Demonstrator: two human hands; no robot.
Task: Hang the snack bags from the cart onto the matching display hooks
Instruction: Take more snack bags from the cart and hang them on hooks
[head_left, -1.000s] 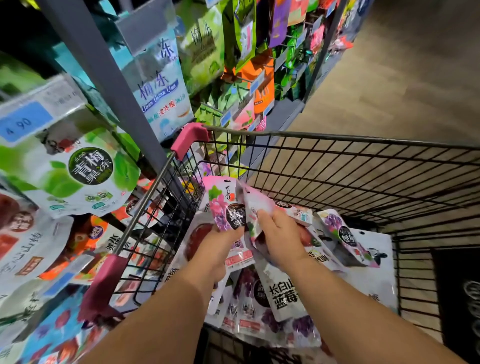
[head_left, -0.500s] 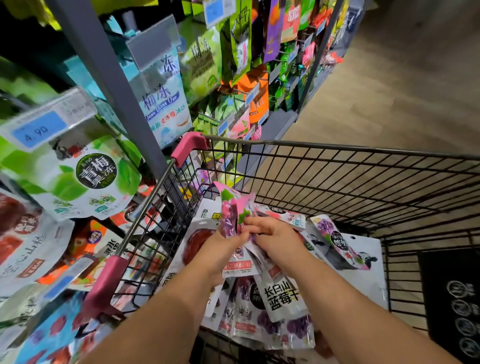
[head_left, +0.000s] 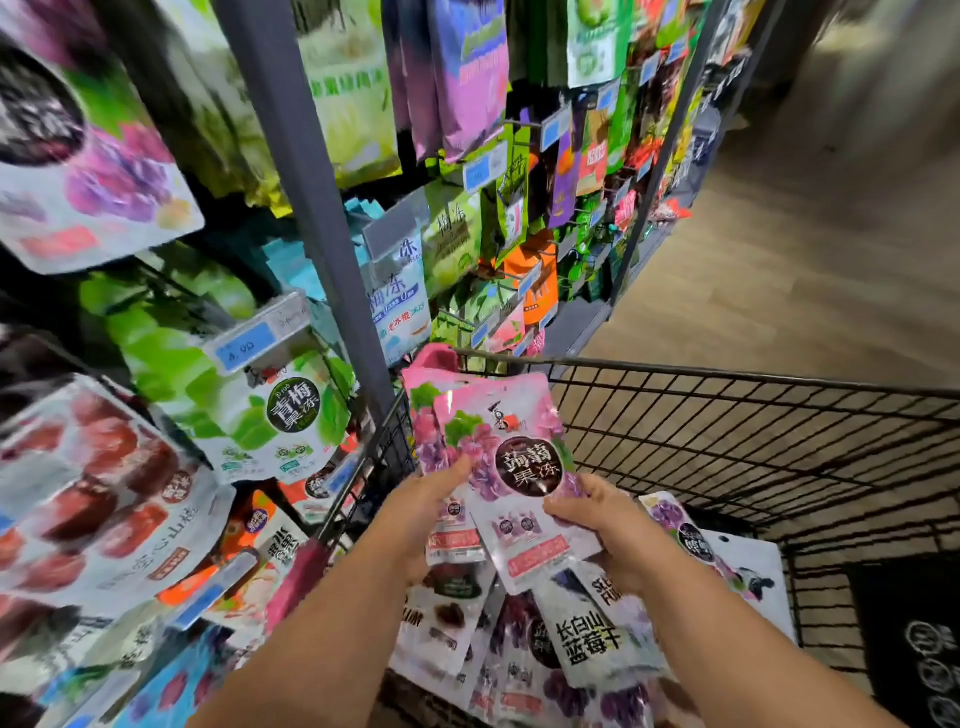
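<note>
Head view. Your hands meet above the near left corner of the wire cart. Its top rim runs from a pink corner guard straight off to the right edge. The cart's left wall stands close against the rows of hanging packs, and a grey upright post rises just behind the pink guard. That leaves you little room on the left, where packs crowd in from the top of the view to the bottom. The open room lies to the right, over the cart's basket and beyond its far wall, where wooden floor stretches along the aisle. A price tag juts out on the near side of the post, just above a green plum jelly pack, well left of your hands.

You hold two pink bags upright and fanned, their tops reaching above the cart rim. The front grape jelly bag overlaps the rear grape jelly bag, which peeks out to its left. Your right hand grips the front bag at its lower right edge, with the thumb laid on the printed face and the other fingers curled behind it. Your left hand grips from the lower left, thumb up along the line where the two bags overlap. It seems to pinch the rear bag, though blur leaves that line unclear. Below your hands more packs lie piled in the cart, with a white blueberry bag uppermost beneath your right wrist.
</note>
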